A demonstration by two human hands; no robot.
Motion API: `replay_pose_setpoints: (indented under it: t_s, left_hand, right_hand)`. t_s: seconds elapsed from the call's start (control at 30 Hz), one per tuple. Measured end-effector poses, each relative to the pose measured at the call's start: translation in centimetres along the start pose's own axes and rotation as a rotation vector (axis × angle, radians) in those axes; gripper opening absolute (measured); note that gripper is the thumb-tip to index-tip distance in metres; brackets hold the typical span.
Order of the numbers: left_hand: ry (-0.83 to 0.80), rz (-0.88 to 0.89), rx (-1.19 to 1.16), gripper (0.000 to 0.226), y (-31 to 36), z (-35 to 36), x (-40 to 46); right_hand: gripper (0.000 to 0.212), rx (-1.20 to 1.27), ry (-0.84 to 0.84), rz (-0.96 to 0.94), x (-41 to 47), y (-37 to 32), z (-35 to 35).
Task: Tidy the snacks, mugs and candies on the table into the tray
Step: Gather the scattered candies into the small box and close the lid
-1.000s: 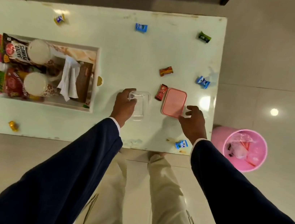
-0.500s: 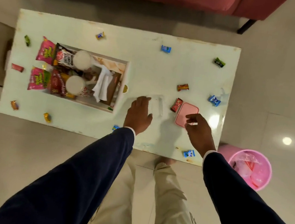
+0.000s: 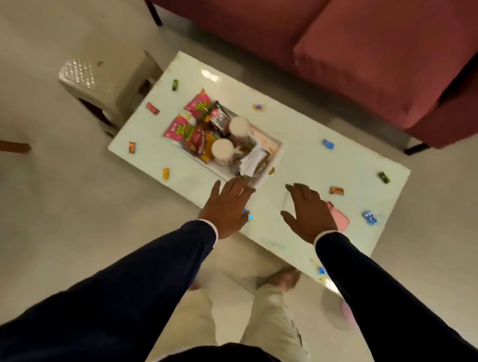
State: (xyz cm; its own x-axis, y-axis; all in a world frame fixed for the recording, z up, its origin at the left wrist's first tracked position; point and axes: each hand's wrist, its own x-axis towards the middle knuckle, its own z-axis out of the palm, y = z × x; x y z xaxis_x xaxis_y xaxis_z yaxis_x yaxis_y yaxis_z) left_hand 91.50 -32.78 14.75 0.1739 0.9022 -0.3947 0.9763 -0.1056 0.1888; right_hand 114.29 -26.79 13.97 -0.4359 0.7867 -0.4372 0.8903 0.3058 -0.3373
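I see my left hand (image 3: 228, 207) spread flat at the tray's (image 3: 274, 158) near corner, my right hand (image 3: 308, 213) open just right of it, both holding nothing.

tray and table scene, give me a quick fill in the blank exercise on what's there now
1. The two white mugs stand inside the ____.
2. Both hands, left hand and right hand, hover with fingers spread, holding ____.
3. The pink lid lies on the table, partly hidden by the ____ hand.
4. The sofa behind the table is ____ in colour.

Missing words: tray; nothing; right; maroon
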Motion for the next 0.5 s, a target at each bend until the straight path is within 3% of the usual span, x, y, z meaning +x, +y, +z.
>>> replay_pose_setpoints:
  t_s: [0.3, 0.5]
  left_hand:
    - [0.125, -0.133, -0.111, 0.055, -18.1, -3.2, -12.2]
    - [0.112, -0.259, -0.159, 0.051, -28.9, -4.6, -14.7]
  right_hand:
    - [0.055, -0.155, 0.002, -0.134, 6.0, -18.8, -0.9]
    - [0.049, -0.125, -0.028, -0.195, 11.3, -29.9, 0.3]
